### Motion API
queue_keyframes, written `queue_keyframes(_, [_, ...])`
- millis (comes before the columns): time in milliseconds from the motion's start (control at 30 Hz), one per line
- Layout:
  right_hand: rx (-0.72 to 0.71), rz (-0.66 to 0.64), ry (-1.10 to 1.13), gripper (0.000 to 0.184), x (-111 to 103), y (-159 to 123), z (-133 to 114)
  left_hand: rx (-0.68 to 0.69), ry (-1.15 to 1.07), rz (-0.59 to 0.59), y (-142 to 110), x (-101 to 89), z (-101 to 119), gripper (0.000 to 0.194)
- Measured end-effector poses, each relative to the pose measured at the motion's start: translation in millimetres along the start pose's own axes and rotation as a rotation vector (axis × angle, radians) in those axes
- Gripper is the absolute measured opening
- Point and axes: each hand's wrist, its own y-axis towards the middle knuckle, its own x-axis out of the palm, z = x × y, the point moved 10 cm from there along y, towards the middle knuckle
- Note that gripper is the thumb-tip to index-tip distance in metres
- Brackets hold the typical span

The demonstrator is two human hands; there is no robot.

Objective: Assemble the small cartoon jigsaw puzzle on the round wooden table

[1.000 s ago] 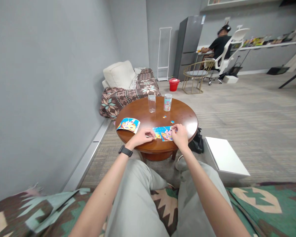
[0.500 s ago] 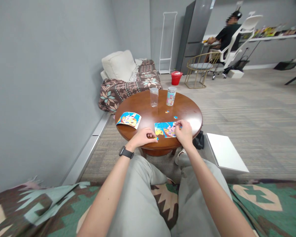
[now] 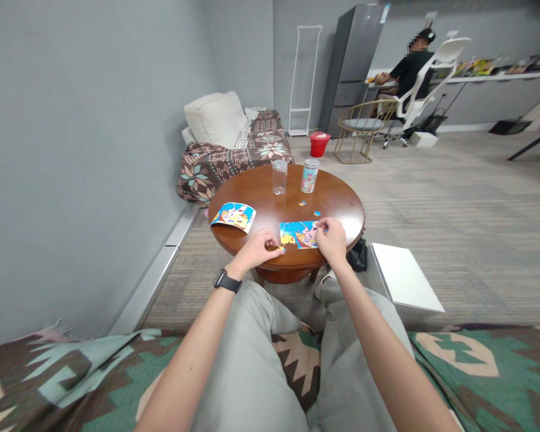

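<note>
A partly assembled jigsaw puzzle (image 3: pixel 304 236), blue with pink and yellow cartoon figures, lies near the front of the round wooden table (image 3: pixel 252 186). My left hand (image 3: pixel 260 247) pinches a small blue-and-yellow puzzle piece (image 3: pixel 282 248) just off the puzzle's lower left corner. At the right edge, my right hand (image 3: pixel 333 241) has its fingers closed on the puzzle and covers that end; a bit of blue shows between them. Beyond it lie two loose pieces, one blue (image 3: pixel 317 213) and one blue-and-orange (image 3: pixel 302 203). A curled picture sheet (image 3: pixel 234 216) with similar figures rests on the left.
A clear lidded jar (image 3: pixel 279 179) and a printed can (image 3: pixel 309 177) stand at the table's back. Right of the table is a white box (image 3: pixel 405 273). Farther off are a red bucket (image 3: pixel 319 144), a gold-framed chair (image 3: pixel 364 125) and a seated person (image 3: pixel 411 72).
My left hand has drawn back from the puzzle's lower left corner, bringing the piece clear of it. My right hand stays at the right edge. The camera view has shifted slightly.
</note>
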Motion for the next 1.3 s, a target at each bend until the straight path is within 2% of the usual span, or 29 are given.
queue_keyframes(167, [-0.004,0.009,0.007,0.013,-0.6,-0.1,-0.3,-0.050,0.014,-0.003,-8.1,1.8,3.0,0.013])
queue_keyframes(300, [-0.007,0.009,0.006,0.014,0.0,-0.4,-0.2,-0.134,0.174,0.098,-10.1,0.0,6.1,0.021])
queue_keyframes(433, [-0.003,0.012,0.007,0.013,0.1,-0.1,0.7,-0.190,0.209,0.118,-9.7,2.6,3.4,0.013])
queue_keyframes(800, [0.007,0.006,0.012,0.013,1.0,0.0,1.5,-0.107,0.100,-0.026,-0.1,12.1,-5.0,0.009])
queue_keyframes(1133, [0.022,0.003,0.020,0.013,-0.6,-0.4,-0.7,-0.079,0.046,0.016,4.9,10.2,1.5,0.009])
queue_keyframes(1300, [0.025,0.005,0.032,0.013,-0.9,0.0,0.1,-0.071,0.039,0.039,8.3,5.1,2.6,0.027])
